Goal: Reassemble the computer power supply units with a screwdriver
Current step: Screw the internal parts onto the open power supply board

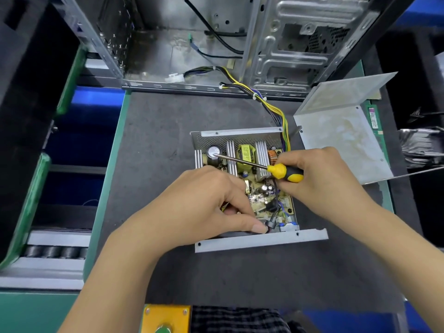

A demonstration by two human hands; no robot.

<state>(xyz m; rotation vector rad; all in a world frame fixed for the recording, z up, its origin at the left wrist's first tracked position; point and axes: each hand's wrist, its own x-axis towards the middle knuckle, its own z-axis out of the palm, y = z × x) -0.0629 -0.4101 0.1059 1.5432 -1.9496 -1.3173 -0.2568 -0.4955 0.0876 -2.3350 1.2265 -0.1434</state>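
Note:
An open power supply unit (262, 240) lies on the dark mat, its circuit board (260, 198) with heatsinks, capacitors and a yellow transformer exposed. My right hand (319, 179) grips the yellow-and-black screwdriver (286, 173) by its handle; the shaft lies nearly flat, pointing left, its tip over a large capacitor (212, 151). My left hand (206, 205) reaches into the near left of the unit, fingers curled down, thumb pressing beside black wires (272, 223) at the near wall. What the fingers hold is hidden. The unit's metal cover (341, 131) lies to the right.
An open computer case (216, 44) stands behind the mat, and a yellow-and-black cable bundle (276, 111) runs from it into the unit. Black foam blocks flank both sides. A green memory stick (373, 118) lies at the right edge. A yellow box (165, 318) sits at the near edge.

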